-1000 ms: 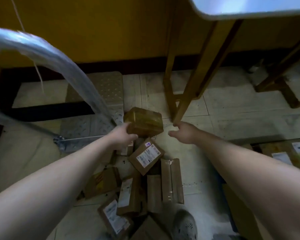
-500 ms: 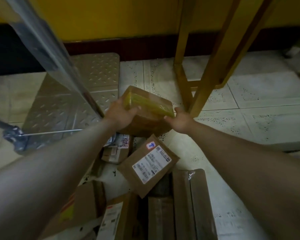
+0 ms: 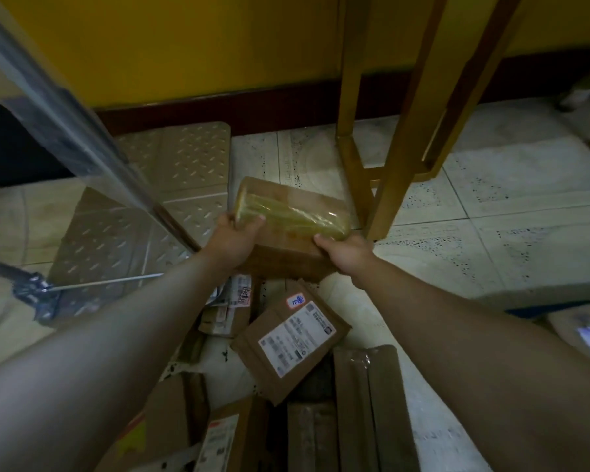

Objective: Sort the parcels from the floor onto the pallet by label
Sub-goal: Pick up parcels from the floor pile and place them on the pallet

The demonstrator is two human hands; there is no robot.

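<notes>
Brown taped parcel (image 3: 286,229) between both hands, label unseen; white-labelled parcel (image 3: 292,338) below, print unreadable

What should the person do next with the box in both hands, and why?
Probably turn the taped box over to find its label. Both the left hand and the right hand grip it, and only yellowish tape and bare cardboard show on the faces in view. The parcel below shows its white label already; this one does not, so it cannot be sorted yet.

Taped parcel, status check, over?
Left hand and right hand both gripping taped parcel, lifted. Labelled parcel below on floor. Wooden legs close right.
</notes>
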